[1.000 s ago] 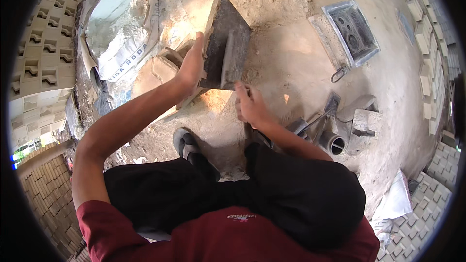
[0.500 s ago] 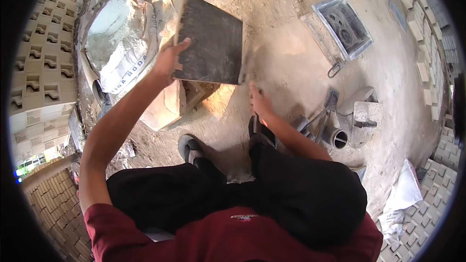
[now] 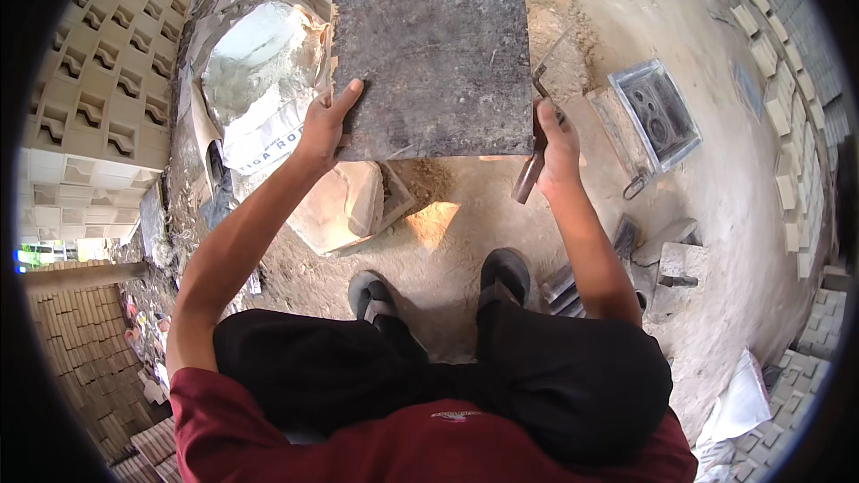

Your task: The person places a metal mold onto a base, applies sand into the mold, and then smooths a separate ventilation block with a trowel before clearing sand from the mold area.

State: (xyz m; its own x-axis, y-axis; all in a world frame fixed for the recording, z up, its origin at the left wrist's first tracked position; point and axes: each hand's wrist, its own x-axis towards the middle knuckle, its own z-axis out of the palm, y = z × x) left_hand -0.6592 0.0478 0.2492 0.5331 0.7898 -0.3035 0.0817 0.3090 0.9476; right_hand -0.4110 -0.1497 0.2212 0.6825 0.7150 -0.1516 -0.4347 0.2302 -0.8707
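The person's left hand [image 3: 324,130] pinches the left edge of a dark square board [image 3: 434,63], thumb on its face, the other fingers mostly hidden. By its right edge, the right hand [image 3: 560,152] has its fingers curled around a tool [image 3: 528,181]; whether they also touch the board, one cannot tell. The board is raised above the floor [image 3: 725,197], right of an open bag [image 3: 264,139] of white powder [image 3: 255,54].

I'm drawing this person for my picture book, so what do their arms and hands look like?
The left hand and right hand are bare, with no gloves. The left forearm and right forearm are bare too, and I see no watch or bracelet. The left sleeve is short and dark red.
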